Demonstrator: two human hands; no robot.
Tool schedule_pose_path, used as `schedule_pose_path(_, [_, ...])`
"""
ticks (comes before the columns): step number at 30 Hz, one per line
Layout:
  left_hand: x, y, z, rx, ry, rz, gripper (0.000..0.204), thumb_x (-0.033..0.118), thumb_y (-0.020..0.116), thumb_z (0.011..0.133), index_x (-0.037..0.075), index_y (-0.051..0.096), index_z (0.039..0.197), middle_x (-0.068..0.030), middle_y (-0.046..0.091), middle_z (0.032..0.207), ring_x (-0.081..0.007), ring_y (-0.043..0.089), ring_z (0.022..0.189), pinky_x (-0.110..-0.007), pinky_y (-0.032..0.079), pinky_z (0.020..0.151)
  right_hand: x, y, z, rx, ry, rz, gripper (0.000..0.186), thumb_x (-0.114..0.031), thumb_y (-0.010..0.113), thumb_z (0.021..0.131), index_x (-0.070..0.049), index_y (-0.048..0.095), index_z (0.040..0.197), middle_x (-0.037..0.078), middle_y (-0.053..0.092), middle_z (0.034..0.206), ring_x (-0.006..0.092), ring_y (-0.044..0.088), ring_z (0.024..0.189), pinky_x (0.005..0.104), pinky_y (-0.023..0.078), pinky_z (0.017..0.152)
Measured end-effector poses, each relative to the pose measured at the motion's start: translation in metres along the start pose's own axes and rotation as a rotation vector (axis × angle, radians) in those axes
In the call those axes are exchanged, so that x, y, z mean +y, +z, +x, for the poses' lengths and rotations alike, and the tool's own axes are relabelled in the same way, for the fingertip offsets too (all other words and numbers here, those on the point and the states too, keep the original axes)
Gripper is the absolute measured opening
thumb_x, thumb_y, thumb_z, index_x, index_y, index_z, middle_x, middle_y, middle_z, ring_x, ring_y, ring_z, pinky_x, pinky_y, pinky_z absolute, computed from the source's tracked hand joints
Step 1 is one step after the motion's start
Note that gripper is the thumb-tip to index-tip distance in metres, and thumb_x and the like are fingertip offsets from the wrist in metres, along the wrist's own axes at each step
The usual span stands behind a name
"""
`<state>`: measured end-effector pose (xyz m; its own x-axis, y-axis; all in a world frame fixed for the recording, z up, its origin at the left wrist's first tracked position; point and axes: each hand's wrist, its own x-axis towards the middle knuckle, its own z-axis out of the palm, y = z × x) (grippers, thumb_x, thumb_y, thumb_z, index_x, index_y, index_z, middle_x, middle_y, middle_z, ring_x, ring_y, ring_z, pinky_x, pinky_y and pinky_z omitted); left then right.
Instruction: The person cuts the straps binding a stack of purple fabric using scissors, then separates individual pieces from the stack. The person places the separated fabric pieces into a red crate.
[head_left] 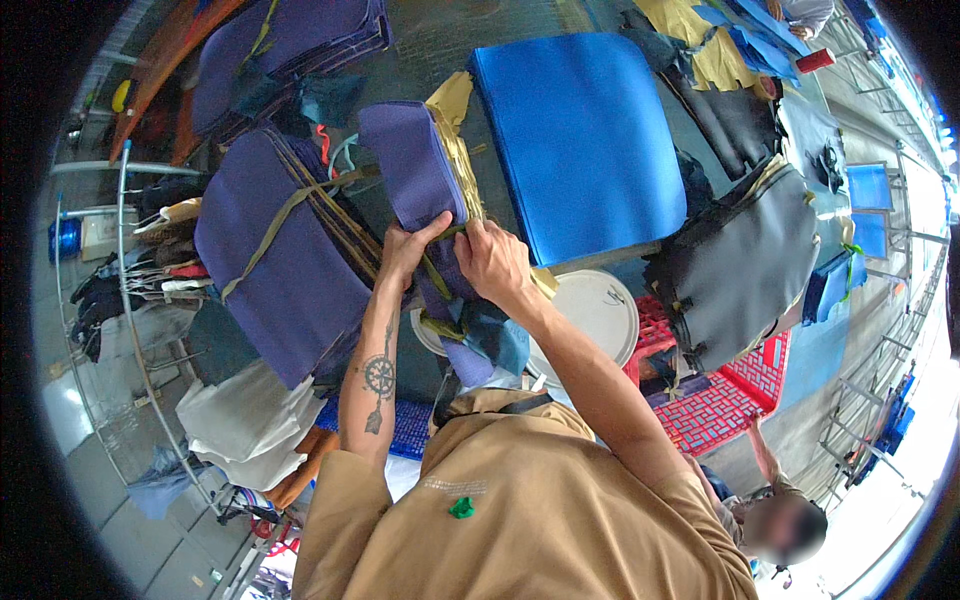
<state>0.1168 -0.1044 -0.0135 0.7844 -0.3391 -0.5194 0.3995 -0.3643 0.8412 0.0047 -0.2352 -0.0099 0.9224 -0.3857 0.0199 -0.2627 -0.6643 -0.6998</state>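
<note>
purple stack [408, 155] is clasped in the grip of left hand [405, 250] and right hand [493, 260]

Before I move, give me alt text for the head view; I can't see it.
Left grip and right grip, both bare hands, touch the near end of a gold-edged purple stack. A blue stack lies to its right, with a black stack farther right; a strap-tied purple stack lies to its left.

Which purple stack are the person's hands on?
The narrow stack near the centre: the left hand and right hand are at its near end. The wider strapped stack and upper-left stack have no hands on them.
</note>
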Motion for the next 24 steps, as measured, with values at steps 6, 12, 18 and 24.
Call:
schedule_pose_path(6, [-0.030, -0.002, 0.013, 0.093, 0.127, 0.048, 0.074, 0.045, 0.086, 0.079, -0.004, 0.062, 0.130, -0.0141, 0.068, 0.124, -0.0253, 0.065, 0.111, -0.038, 0.049, 0.096, 0.001, 0.001, 0.000, 0.012, 0.002, 0.038, 0.026, -0.027, 0.059, 0.097, -0.003, 0.055, 0.092, 0.022, 0.063, 0.080, 0.0457, 0.065, 0.072, 0.0546, 0.052, 0.062])
schedule_pose_path(12, [-0.034, -0.006, 0.002, 0.044, 0.056, -0.174, 0.084, 0.047, 0.083, 0.083, -0.009, 0.053, 0.138, -0.0202, 0.061, 0.135, -0.0265, 0.058, 0.125, -0.038, 0.044, 0.105, 0.002, 0.000, -0.004, 0.041, -0.001, 0.039, 0.028, -0.029, 0.059, 0.097, -0.002, 0.055, 0.093, 0.023, 0.064, 0.083, 0.0463, 0.066, 0.075, 0.0551, 0.053, 0.064])
schedule_pose_path(18, [-0.043, -0.004, -0.064, 0.281, 0.638, 0.371, 0.061, 0.024, 0.075, 0.092, -0.003, 0.053, 0.141, -0.0229, 0.049, 0.149, -0.0347, 0.051, 0.136, -0.043, 0.040, 0.114, 0.005, 0.001, -0.010, 0.071, 0.034, 0.065, 0.031, -0.033, 0.059, 0.097, -0.002, 0.058, 0.095, 0.024, 0.067, 0.087, 0.0466, 0.066, 0.079, 0.0547, 0.054, 0.069])
schedule_pose_path(24, [-0.021, 0.000, -0.088, 0.050, 0.820, 0.735, 0.049, 0.007, 0.058, 0.098, -0.005, 0.047, 0.145, -0.0254, 0.047, 0.150, -0.0384, 0.044, 0.142, -0.044, 0.035, 0.118, 0.002, 0.005, -0.013, 0.035, 0.142, 0.188, 0.044, -0.041, 0.063, 0.096, 0.001, 0.062, 0.085, 0.026, 0.069, 0.087, 0.0461, 0.068, 0.084, 0.0506, 0.054, 0.071])
